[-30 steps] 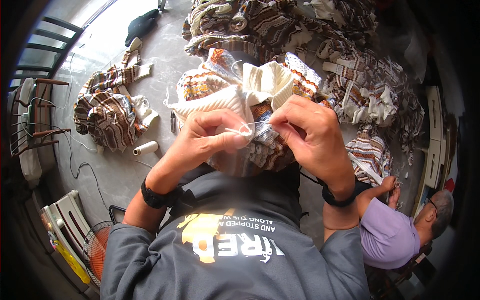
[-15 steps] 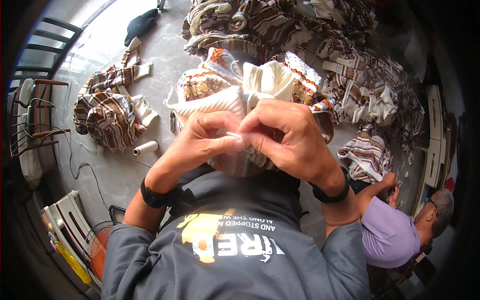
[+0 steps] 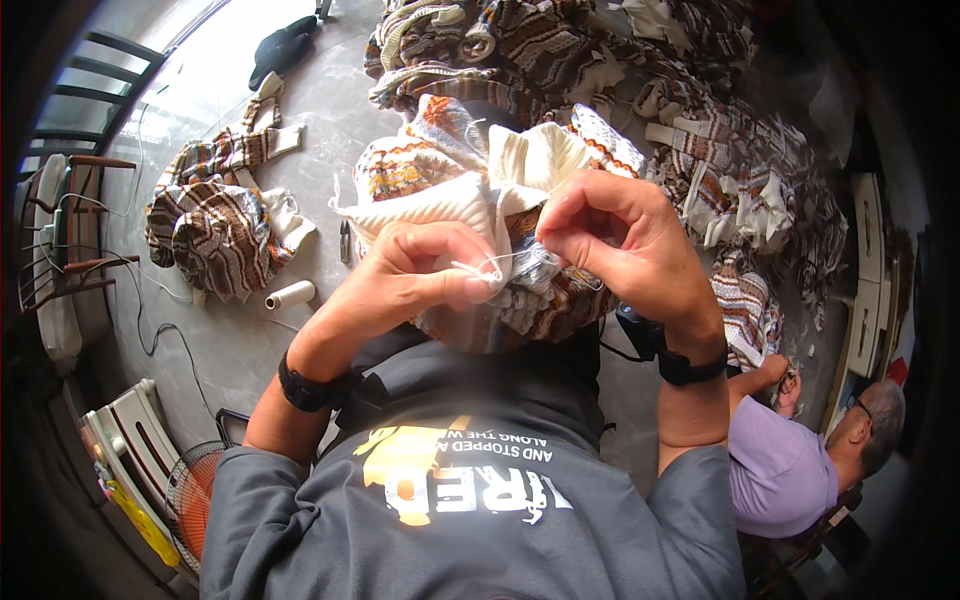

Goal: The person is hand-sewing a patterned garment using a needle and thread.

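Observation:
A patterned knit sweater (image 3: 400, 172) with cream ribbed bands lies bunched in my lap. My left hand (image 3: 420, 268) is closed, thumb against fingers, pinching a bit of white knit edge where a small loop of yarn shows. From that spot a thin white thread (image 3: 520, 254) runs across to my right hand (image 3: 635, 248). The right thumb and fingertips are pressed together on the thread, a little higher than the left hand and apart from it. Blue-grey and brown knit shows below the thread.
Heaps of similar sweaters (image 3: 740, 180) cover the floor ahead and to the right. Another sweater pile (image 3: 215, 235) and a white yarn cone (image 3: 290, 295) lie at left. An orange fan (image 3: 195, 500) stands near left. A person in a purple shirt (image 3: 785, 475) sits at right, handling knitwear.
My right hand has moved right and slightly up, away from the left, drawing the thread out between them. The left hand has stayed nearly in place.

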The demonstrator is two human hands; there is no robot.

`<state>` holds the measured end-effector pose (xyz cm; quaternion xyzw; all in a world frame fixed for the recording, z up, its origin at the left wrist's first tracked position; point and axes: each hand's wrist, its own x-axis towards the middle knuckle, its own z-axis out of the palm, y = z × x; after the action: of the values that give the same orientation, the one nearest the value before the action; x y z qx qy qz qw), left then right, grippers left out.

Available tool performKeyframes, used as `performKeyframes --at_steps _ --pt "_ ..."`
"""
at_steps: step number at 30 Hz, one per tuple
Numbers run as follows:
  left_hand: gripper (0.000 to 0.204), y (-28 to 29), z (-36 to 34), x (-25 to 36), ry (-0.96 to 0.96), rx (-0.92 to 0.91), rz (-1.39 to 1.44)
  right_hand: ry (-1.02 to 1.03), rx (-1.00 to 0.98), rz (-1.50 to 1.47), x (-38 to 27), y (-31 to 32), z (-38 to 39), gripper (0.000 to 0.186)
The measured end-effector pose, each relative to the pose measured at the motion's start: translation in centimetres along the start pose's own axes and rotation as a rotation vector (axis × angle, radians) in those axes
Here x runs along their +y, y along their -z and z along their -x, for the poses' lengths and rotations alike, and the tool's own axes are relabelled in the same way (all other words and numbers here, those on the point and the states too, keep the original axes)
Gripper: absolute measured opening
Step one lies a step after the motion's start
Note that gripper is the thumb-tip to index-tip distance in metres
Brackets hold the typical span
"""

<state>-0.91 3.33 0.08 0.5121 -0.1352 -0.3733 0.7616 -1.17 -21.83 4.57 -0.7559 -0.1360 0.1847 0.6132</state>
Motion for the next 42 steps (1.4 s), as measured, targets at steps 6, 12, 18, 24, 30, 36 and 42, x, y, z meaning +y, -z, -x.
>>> performKeyframes --at_steps 6,12,18,24,30,36,42 --pt "0.009 0.1 0.0 0.1 0.000 -0.018 -0.024 0.189 -0.184 0.302 -0.1 -0.9 -0.8 0.019" --pt "0.008 -0.1 -0.1 0.4 -0.018 -0.047 -0.071 0.037 -0.170 -0.289 1.0 -0.5 -3.1 0.006" --pt "0.008 0.3 -0.1 -0.3 -0.067 -0.089 -0.098 0.111 0.000 -0.188 1.2 -2.7 -4.4 0.008" --pt "0.009 0.2 0.1 -0.3 -0.073 -0.049 -0.157 0.295 0.130 0.145 0.6 -3.9 -4.6 0.009" --pt "0.009 0.2 0.5 -0.2 0.071 -0.007 -0.145 0.409 0.251 0.223 0.9 -4.8 -4.5 0.011" --pt "0.007 -1.2 0.2 -0.1 0.011 -0.012 -0.152 0.390 0.330 0.218 -0.4 -4.0 -3.0 0.011" --pt "0.008 -1.9 0.0 -0.4 -0.197 0.052 -0.289 0.351 0.161 -0.087 -1.6 -1.2 2.6 0.009"
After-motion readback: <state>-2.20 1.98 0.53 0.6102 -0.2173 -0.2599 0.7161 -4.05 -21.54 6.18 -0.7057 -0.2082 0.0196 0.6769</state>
